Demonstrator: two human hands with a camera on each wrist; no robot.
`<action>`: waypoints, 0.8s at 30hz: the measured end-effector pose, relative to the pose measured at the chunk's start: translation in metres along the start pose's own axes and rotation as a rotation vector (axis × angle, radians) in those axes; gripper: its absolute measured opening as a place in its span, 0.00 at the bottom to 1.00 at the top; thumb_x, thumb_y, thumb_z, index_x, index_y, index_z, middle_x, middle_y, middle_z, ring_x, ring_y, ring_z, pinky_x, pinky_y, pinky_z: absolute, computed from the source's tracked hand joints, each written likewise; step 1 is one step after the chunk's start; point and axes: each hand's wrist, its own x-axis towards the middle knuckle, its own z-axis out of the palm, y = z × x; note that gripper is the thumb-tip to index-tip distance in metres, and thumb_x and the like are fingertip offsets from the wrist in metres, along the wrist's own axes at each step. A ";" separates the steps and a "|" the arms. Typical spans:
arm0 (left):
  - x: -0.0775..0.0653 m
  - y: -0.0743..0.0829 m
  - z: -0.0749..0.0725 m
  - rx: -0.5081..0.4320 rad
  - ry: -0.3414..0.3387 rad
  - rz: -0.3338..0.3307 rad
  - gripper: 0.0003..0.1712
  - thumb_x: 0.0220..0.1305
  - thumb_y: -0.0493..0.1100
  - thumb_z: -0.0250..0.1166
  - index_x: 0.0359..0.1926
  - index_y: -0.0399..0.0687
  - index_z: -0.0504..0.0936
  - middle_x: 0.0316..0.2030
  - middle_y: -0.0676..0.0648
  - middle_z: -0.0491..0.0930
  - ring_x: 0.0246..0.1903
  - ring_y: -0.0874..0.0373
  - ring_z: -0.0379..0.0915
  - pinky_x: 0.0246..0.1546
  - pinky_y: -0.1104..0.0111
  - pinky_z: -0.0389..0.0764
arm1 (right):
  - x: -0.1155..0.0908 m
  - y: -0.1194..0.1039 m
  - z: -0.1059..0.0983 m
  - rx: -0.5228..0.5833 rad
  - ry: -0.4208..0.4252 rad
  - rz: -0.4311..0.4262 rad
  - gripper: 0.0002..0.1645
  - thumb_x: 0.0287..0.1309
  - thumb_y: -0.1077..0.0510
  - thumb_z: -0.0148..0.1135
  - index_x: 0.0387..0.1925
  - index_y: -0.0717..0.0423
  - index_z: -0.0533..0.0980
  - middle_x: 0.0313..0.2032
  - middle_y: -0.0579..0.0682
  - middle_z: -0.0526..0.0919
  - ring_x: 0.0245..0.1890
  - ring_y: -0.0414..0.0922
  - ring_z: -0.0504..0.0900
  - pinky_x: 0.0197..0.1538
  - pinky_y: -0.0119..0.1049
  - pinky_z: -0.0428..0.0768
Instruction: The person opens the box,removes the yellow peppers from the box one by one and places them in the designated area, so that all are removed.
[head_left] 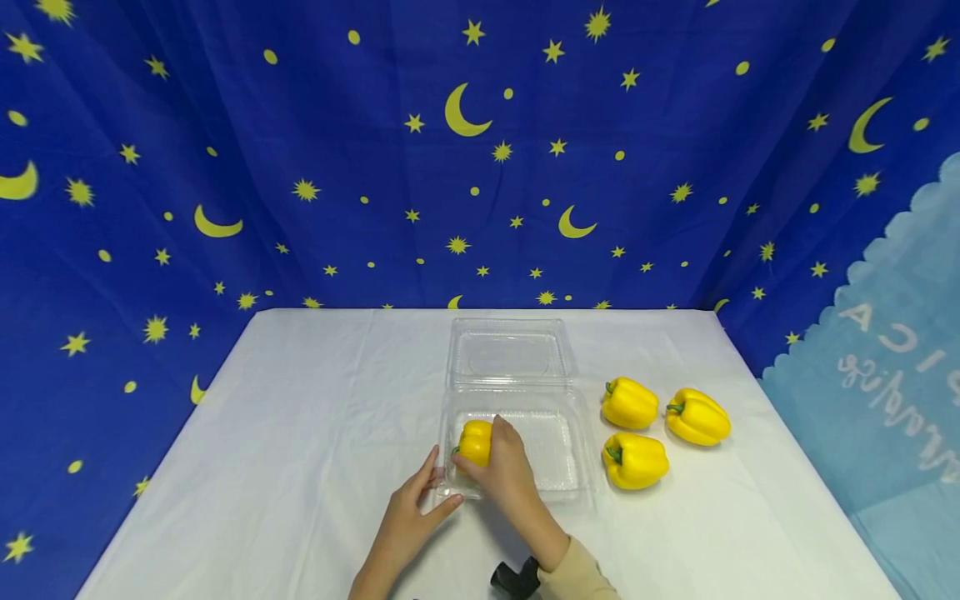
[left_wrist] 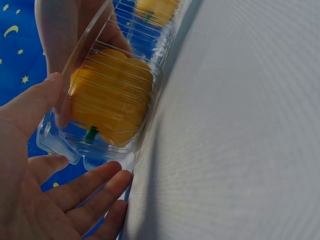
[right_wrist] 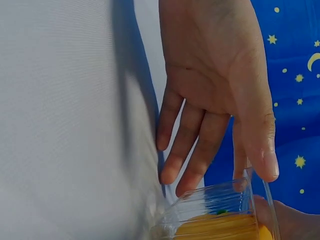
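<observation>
A yellow bell pepper [head_left: 475, 442] with a green stem sits in the left part of a clear plastic clamshell container [head_left: 555, 487], whose lid [head_left: 510, 354] is folded back. My right hand [head_left: 510, 471] grips this pepper from the right, thumb at the front. In the left wrist view the pepper [left_wrist: 112, 95] shows through the container's ribbed wall. At the container's front left corner is my left hand [head_left: 408, 512], fingers spread and fairly straight. The right wrist view shows the left hand [right_wrist: 210, 85] with its thumb at the container's rim.
Several more yellow bell peppers lie right of the container, among them a near one [head_left: 636, 461], a far one [head_left: 630, 403] and a rightmost one [head_left: 698, 417]. A white cloth [head_left: 300, 433] covers the table. Blue star-patterned curtain [head_left: 337, 108] hangs behind it.
</observation>
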 end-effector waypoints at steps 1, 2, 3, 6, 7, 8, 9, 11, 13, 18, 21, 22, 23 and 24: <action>0.000 0.000 0.000 -0.001 -0.003 0.000 0.46 0.56 0.56 0.68 0.71 0.48 0.60 0.52 0.43 0.81 0.54 0.47 0.77 0.59 0.50 0.74 | 0.000 -0.001 -0.001 -0.004 -0.007 0.006 0.52 0.42 0.47 0.76 0.56 0.83 0.65 0.53 0.76 0.74 0.51 0.66 0.77 0.54 0.55 0.79; 0.000 0.000 0.000 0.000 -0.005 0.000 0.46 0.56 0.56 0.68 0.71 0.48 0.60 0.52 0.43 0.81 0.54 0.46 0.76 0.59 0.50 0.74 | 0.001 -0.001 -0.001 -0.005 -0.016 0.009 0.53 0.42 0.47 0.76 0.56 0.83 0.64 0.53 0.76 0.74 0.50 0.66 0.78 0.52 0.54 0.80; 0.000 0.000 -0.001 0.001 -0.005 0.000 0.46 0.56 0.56 0.68 0.71 0.48 0.60 0.52 0.43 0.81 0.54 0.46 0.76 0.59 0.50 0.74 | 0.001 -0.002 -0.002 -0.006 -0.024 0.013 0.53 0.42 0.47 0.76 0.56 0.83 0.64 0.52 0.76 0.74 0.48 0.66 0.79 0.50 0.54 0.81; 0.000 -0.001 0.000 0.003 0.000 0.000 0.45 0.56 0.56 0.68 0.71 0.48 0.60 0.52 0.43 0.81 0.54 0.48 0.77 0.58 0.51 0.75 | 0.002 -0.002 -0.004 0.018 -0.051 0.038 0.53 0.41 0.48 0.76 0.57 0.82 0.64 0.53 0.76 0.72 0.47 0.66 0.79 0.48 0.54 0.82; 0.000 -0.001 0.001 0.005 0.003 0.001 0.46 0.56 0.56 0.68 0.71 0.48 0.61 0.52 0.44 0.81 0.53 0.48 0.77 0.58 0.51 0.75 | 0.002 -0.002 -0.005 0.030 -0.057 0.046 0.53 0.40 0.49 0.76 0.58 0.82 0.64 0.53 0.76 0.72 0.46 0.66 0.79 0.48 0.54 0.82; 0.000 -0.001 0.001 0.006 0.006 0.003 0.45 0.56 0.56 0.68 0.71 0.48 0.61 0.52 0.44 0.81 0.53 0.48 0.77 0.58 0.52 0.75 | 0.002 -0.002 -0.005 0.046 -0.062 0.056 0.53 0.40 0.49 0.76 0.58 0.81 0.63 0.53 0.77 0.71 0.47 0.66 0.79 0.49 0.55 0.81; -0.001 -0.001 0.001 0.004 0.010 0.004 0.45 0.55 0.56 0.68 0.71 0.48 0.61 0.52 0.44 0.81 0.53 0.48 0.77 0.58 0.52 0.75 | 0.002 -0.001 -0.005 0.057 -0.064 0.065 0.53 0.39 0.50 0.77 0.59 0.81 0.63 0.53 0.77 0.71 0.47 0.66 0.78 0.49 0.55 0.81; -0.001 -0.001 0.002 0.002 0.012 0.005 0.45 0.55 0.55 0.69 0.70 0.48 0.61 0.52 0.44 0.82 0.53 0.48 0.77 0.59 0.52 0.75 | 0.001 -0.001 -0.006 0.073 -0.068 0.081 0.54 0.38 0.51 0.77 0.59 0.81 0.62 0.52 0.77 0.70 0.46 0.65 0.78 0.50 0.55 0.81; -0.001 -0.001 0.002 0.000 0.014 0.007 0.45 0.55 0.55 0.69 0.70 0.47 0.61 0.52 0.44 0.82 0.53 0.48 0.77 0.59 0.51 0.75 | 0.002 0.000 -0.006 0.080 -0.071 0.091 0.54 0.38 0.52 0.77 0.60 0.81 0.62 0.49 0.76 0.71 0.43 0.61 0.79 0.48 0.53 0.82; -0.001 0.000 0.002 -0.010 0.017 0.004 0.45 0.55 0.55 0.69 0.70 0.48 0.61 0.52 0.44 0.82 0.53 0.48 0.78 0.59 0.49 0.74 | 0.005 0.001 -0.007 0.078 -0.055 0.076 0.52 0.35 0.54 0.77 0.57 0.81 0.65 0.45 0.72 0.74 0.39 0.56 0.79 0.45 0.49 0.82; -0.001 0.000 0.002 -0.012 0.017 0.005 0.46 0.55 0.55 0.69 0.70 0.47 0.61 0.52 0.45 0.82 0.53 0.47 0.77 0.59 0.49 0.74 | 0.006 0.001 -0.007 0.081 -0.039 0.057 0.51 0.32 0.56 0.78 0.55 0.82 0.66 0.44 0.71 0.75 0.40 0.57 0.79 0.45 0.50 0.83; -0.001 0.000 0.002 -0.013 0.017 0.006 0.46 0.55 0.54 0.69 0.70 0.47 0.61 0.52 0.45 0.82 0.53 0.47 0.77 0.59 0.49 0.74 | 0.006 0.001 -0.007 0.085 -0.032 0.054 0.51 0.31 0.56 0.78 0.55 0.82 0.66 0.44 0.71 0.75 0.40 0.57 0.79 0.46 0.50 0.82; -0.001 0.000 0.002 -0.012 0.017 0.008 0.46 0.55 0.54 0.69 0.70 0.47 0.61 0.52 0.44 0.82 0.53 0.47 0.77 0.59 0.49 0.74 | 0.006 0.001 -0.007 0.086 -0.023 0.053 0.51 0.31 0.57 0.78 0.55 0.83 0.66 0.44 0.72 0.75 0.41 0.58 0.79 0.47 0.50 0.82; -0.001 0.000 0.002 -0.008 0.016 0.011 0.46 0.55 0.55 0.69 0.71 0.47 0.61 0.52 0.44 0.82 0.53 0.47 0.77 0.59 0.49 0.74 | 0.006 0.001 -0.007 0.085 -0.015 0.051 0.52 0.30 0.57 0.78 0.55 0.83 0.65 0.45 0.72 0.75 0.41 0.58 0.79 0.47 0.51 0.82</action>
